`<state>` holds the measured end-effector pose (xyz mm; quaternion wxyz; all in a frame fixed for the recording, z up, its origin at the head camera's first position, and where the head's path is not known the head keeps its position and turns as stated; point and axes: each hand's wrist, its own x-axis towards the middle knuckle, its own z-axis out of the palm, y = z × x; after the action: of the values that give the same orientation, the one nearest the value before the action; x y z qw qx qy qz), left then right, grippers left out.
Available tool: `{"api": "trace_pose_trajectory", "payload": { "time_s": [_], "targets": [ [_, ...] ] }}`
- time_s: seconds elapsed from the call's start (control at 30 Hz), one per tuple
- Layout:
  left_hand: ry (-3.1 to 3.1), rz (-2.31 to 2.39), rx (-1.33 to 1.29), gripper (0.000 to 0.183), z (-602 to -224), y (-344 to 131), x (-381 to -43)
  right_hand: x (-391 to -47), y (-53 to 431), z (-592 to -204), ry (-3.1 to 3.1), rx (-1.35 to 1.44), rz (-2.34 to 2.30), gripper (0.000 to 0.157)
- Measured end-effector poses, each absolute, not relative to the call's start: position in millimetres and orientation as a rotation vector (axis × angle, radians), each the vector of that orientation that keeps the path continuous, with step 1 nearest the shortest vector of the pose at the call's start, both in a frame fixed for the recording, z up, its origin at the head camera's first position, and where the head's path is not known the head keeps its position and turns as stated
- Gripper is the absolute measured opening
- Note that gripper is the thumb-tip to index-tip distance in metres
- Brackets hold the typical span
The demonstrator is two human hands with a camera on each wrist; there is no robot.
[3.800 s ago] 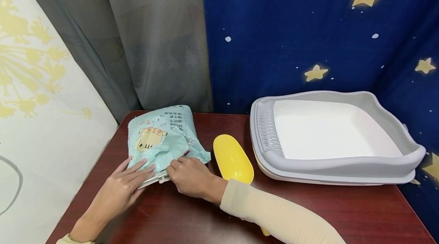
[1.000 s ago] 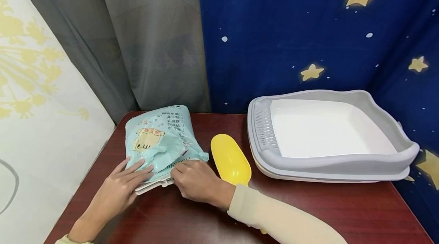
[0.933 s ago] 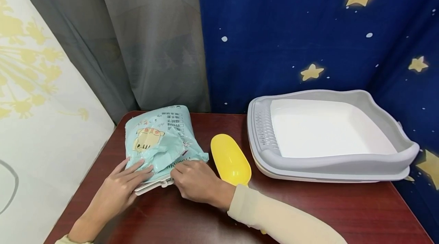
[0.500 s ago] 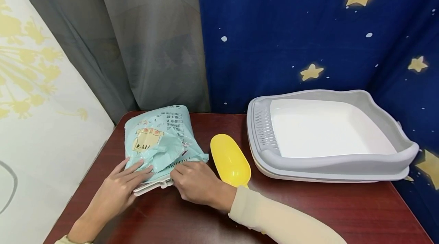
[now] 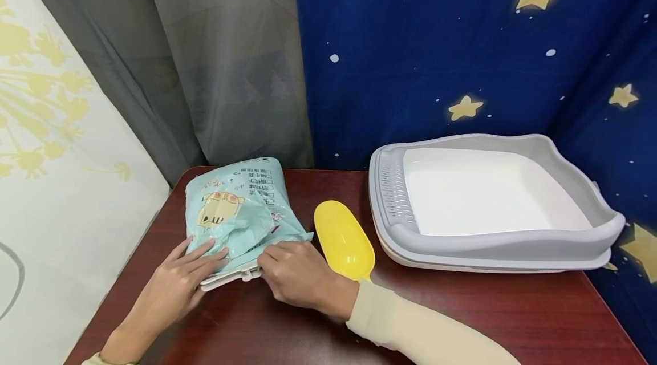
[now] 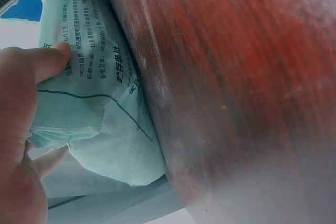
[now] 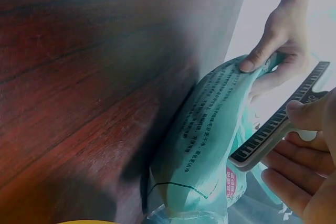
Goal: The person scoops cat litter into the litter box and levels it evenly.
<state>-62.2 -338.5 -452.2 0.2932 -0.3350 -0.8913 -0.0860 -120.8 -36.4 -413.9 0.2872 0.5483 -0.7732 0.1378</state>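
Note:
A light blue cat litter bag [image 5: 226, 205], printed with a cartoon animal, lies plump on the table at the left. My left hand [image 5: 179, 282] holds its near left corner, fingers spread on top and the thumb [image 6: 50, 61] against the printed underside. Along the near edge runs a long white bag clip [image 5: 226, 279]. Its other face has a piano-key pattern, plain in the right wrist view. My right hand [image 5: 300, 274] pinches the clip [image 7: 270, 121] at its right end between thumb and fingers. In the head view those fingertips are hidden behind the knuckles.
A yellow scoop [image 5: 344, 239] lies right of the bag, its handle under my right forearm. Farther right stands a grey and white litter box [image 5: 487, 248]. The dark red table [image 5: 246, 331] meets curtains behind and a patterned white panel at left.
Since the oldest frame, more of the white clip shows along the bag's near edge. My right hand has shifted slightly right over the last second; the left stays on the bag.

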Motion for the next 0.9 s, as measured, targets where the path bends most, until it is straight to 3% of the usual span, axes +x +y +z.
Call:
{"api": "trace_pose_trajectory", "payload": {
  "time_s": [0.07,0.23,0.77,0.9],
  "targets": [
    [-2.350,-0.222,-0.886,0.039,-453.5,-337.7,-63.2,-119.8,-33.6,-412.4,-2.092,1.446,0.402,0.008],
    [-2.323,-0.200,-0.868,0.066,-455.2,-335.3,-64.2,-116.6,-25.3,-408.6,-2.200,1.389,0.584,0.013],
    [-2.367,-0.229,-0.856,0.062,-449.4,-333.1,-61.1,-110.7,-2.8,-413.0,-2.410,1.205,1.330,0.040],
    [-2.359,-0.232,-0.864,0.062,-449.5,-332.8,-62.3,-104.0,5.1,-408.1,-2.578,1.073,1.593,0.040]
  ]
}}
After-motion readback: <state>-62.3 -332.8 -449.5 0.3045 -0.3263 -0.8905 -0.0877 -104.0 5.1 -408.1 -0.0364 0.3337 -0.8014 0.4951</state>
